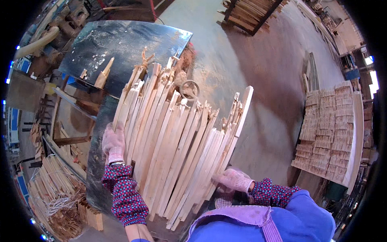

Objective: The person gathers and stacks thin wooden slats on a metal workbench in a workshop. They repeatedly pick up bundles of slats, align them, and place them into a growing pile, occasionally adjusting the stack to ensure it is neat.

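Observation:
A wide stack of pale wooden strips (173, 137) lies side by side in front of me, with ragged, splintered far ends at uneven lengths. My left hand (113, 141), in a pale pink glove, grips the left edge of the stack with its fingers pressed together. On the lower right side, my right hand (234, 180), gloved likewise and slightly blurred, presses in against the outermost strips; some of its fingertips are hidden. Beneath the strips, a dark worktable (100, 173) shows along the left.
A dark metal plate (133, 40) with wood scraps stands beyond. A ring (189, 89) lies past the strips' far ends. Neatly stacked timber (326, 133) is at the right, another rack of strips (254, 16) at the far top. Tied strips (56, 189) sit at the lower left.

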The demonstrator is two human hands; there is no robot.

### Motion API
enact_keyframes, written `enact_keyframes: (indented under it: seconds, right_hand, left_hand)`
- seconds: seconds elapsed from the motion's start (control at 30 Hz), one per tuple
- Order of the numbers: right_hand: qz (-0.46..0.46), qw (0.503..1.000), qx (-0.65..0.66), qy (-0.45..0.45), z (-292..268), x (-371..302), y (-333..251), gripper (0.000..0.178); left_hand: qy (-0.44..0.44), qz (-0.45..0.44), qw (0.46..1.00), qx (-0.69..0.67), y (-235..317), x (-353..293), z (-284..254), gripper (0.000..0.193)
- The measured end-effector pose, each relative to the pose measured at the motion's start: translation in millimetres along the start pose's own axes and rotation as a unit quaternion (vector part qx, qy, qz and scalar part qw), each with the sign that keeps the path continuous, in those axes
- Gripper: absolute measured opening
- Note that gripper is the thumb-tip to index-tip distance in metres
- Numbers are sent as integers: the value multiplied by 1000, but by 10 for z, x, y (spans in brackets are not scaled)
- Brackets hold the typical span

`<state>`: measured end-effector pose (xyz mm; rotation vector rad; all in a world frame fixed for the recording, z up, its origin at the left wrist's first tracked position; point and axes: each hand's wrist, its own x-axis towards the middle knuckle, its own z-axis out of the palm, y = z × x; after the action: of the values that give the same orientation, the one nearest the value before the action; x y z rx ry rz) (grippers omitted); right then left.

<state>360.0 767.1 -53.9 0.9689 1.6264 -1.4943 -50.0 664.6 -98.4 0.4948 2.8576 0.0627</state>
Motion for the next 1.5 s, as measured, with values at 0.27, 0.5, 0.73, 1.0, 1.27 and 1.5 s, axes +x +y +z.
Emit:
enact_keyframes:
  seconds: [0.27,0.5,0.73,1.0,1.27,1.5]
  right_hand:
    - [88,984,145,49,152,67,-32,47]
    - [-36,993,-44,104,32,-85,-141,46]
    - [-155,970,-185,32,113,292,414,25]
    - [19,974,-226,-17,-96,73,-137,35]
    - [-547,704,-280,356,-184,673,-2110,56]
    - [-413,709,-463,335,-155,2171,-2463,81]
  left_hand:
    - [31,64,997,8,77,126,67,55]
    - [9,-9,997,75,200,6,-31,51]
    - [85,36,985,144,161,-124,121,68]
    - [126,16,976,177,239,-241,130,70]
    - [98,39,991,81,190,-170,163,63]
    - [70,31,997,19,-100,-121,414,56]
